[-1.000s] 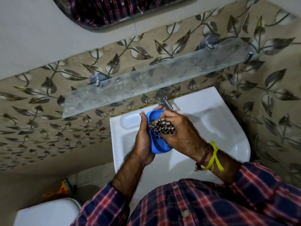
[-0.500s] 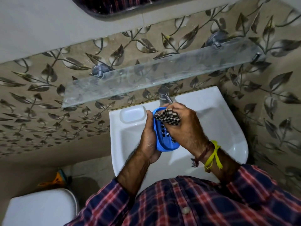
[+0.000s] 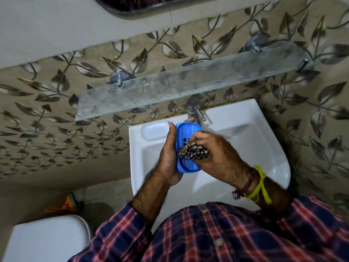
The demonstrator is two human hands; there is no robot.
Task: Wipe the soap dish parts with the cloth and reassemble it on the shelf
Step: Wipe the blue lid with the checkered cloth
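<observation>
The left hand (image 3: 169, 157) grips the blue soap dish part (image 3: 186, 146) from its left side, with the thumb along the near edge and the fingertips curled over the far end, and holds it tilted above the white sink (image 3: 251, 137). The right hand (image 3: 217, 154) pinches a bunched checkered cloth (image 3: 192, 154) and presses it inside the tray, near its lower half, where slots show just above the cloth. Beyond both hands stands the metal tap (image 3: 193, 108), and higher up is the glass shelf (image 3: 170, 86) on the leaf-patterned wall. A yellow thread (image 3: 261, 184) is tied round the right wrist
</observation>
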